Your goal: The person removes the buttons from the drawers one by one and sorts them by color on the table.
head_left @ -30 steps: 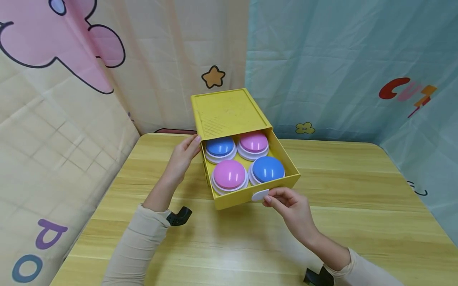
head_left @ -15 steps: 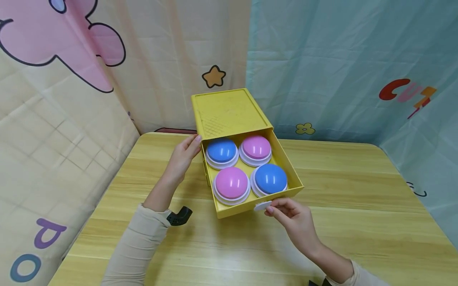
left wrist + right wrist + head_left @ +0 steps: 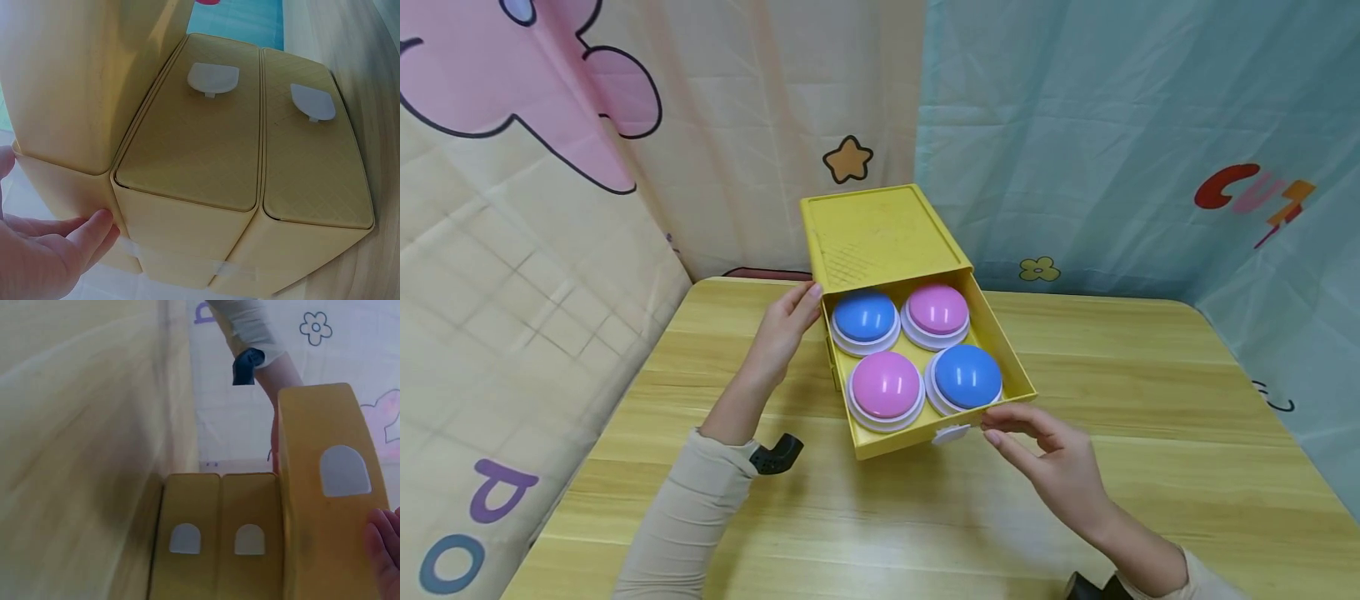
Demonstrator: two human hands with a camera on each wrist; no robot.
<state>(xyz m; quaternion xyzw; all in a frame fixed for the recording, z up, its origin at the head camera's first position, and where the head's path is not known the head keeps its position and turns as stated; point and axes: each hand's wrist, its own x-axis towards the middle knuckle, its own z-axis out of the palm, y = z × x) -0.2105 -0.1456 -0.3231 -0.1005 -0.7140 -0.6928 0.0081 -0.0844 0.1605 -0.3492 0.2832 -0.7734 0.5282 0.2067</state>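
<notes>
A yellow drawer cabinet [image 3: 887, 237] stands at the back of the table. Its top drawer [image 3: 895, 442] is pulled out, showing two pink domed push buttons [image 3: 886, 383] and two blue domed push buttons [image 3: 967, 375] on white bases. My left hand [image 3: 777, 333] rests its fingers against the cabinet's left side, with the thumb at the top front corner. In the left wrist view, those fingers [image 3: 94, 234] lie on the side wall. My right hand [image 3: 1060, 467] is beside the white pull tab [image 3: 951, 433], thumb and fingers apart, fingertips right at the drawer's front rim. Nothing is between them.
Below the pulled-out drawer are two closed drawers [image 3: 187, 147], each with a white tab [image 3: 312, 103]. The wooden table [image 3: 1150, 400] extends to both sides. Printed curtains [image 3: 1075, 142] hang behind and to the left.
The top drawer slid further out toward me, tilting its buttons into fuller view. My right hand then let go of the tab and moved a little right. My left hand stayed.
</notes>
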